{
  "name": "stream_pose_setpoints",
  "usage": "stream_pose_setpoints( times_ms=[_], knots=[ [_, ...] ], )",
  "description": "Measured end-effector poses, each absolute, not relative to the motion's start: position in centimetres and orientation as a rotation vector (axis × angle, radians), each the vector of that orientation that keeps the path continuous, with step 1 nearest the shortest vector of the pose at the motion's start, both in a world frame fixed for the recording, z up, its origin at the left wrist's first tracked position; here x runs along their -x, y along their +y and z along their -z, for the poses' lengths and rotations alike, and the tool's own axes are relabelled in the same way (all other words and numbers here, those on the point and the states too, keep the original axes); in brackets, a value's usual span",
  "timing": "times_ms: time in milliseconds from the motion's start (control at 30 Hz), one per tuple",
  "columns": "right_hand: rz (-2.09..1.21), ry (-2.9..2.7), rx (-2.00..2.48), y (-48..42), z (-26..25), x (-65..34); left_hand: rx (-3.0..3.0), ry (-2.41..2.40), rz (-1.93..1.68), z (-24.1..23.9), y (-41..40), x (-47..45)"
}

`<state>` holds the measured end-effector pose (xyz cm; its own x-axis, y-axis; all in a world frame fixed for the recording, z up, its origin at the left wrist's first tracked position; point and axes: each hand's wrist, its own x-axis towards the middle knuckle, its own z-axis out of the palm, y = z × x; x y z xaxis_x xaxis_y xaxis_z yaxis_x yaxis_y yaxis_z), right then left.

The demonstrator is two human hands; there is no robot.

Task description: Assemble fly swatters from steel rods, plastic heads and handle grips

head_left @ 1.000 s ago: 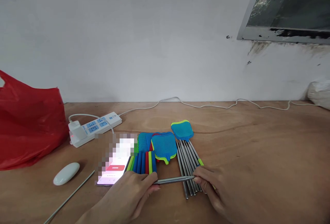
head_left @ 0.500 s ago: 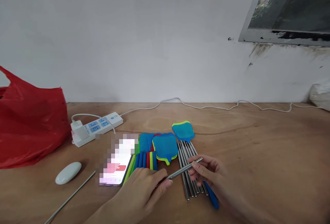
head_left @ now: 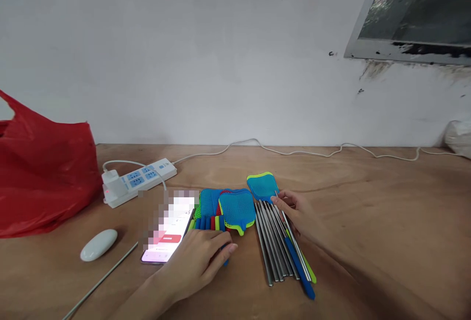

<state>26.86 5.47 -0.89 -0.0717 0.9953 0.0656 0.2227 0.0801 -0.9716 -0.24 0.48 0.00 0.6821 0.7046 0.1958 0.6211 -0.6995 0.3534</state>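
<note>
My right hand [head_left: 294, 210] pinches the upper end of a thin metal tube [head_left: 294, 241], which slants down toward the front. Below it, several similar metal tubes [head_left: 270, 241] lie side by side. A blue handle [head_left: 300, 266] and a yellow-green handle [head_left: 310, 267] lie partly beneath the held tube. My left hand [head_left: 204, 253] rests over a row of coloured handles [head_left: 208, 223], its thumb apart from the index finger; a blue handle shows between them. Behind lie perforated fly-swatter heads: a blue one edged yellow-green [head_left: 237, 207] and another [head_left: 263, 186] above the tubes.
A lit phone [head_left: 172, 226], partly blurred out, lies left of my left hand. Further left are a white mouse [head_left: 98, 245], a power strip [head_left: 147, 177] with a plugged-in charger, and a red plastic bag [head_left: 44, 177]. A white cable [head_left: 294, 153] runs along the wall.
My left hand has let go of the metal tube and moved onto the coloured handles. My right hand has moved up and back with the tube, turning it lengthwise beside the others.
</note>
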Motion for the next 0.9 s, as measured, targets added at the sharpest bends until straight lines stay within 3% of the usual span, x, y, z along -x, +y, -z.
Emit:
stream_pose_setpoints(
  times_ms=[200, 433, 900],
  knots=[
    [-1.077, -1.584, 1.289, 6.4, 3.0, -26.8, -2.669, 1.092, -0.453, -0.3, 0.4, 0.4],
    [-0.638, -1.800, 1.399, 6.2, 4.6, -27.4, -2.695, 1.099, -0.468, 0.3, 0.5, 0.5],
    [-0.324, -2.034, 1.681, 5.5, 2.6, -29.5, -2.736, 1.111, -0.525, 0.2, 0.6, 0.9]
  ],
)
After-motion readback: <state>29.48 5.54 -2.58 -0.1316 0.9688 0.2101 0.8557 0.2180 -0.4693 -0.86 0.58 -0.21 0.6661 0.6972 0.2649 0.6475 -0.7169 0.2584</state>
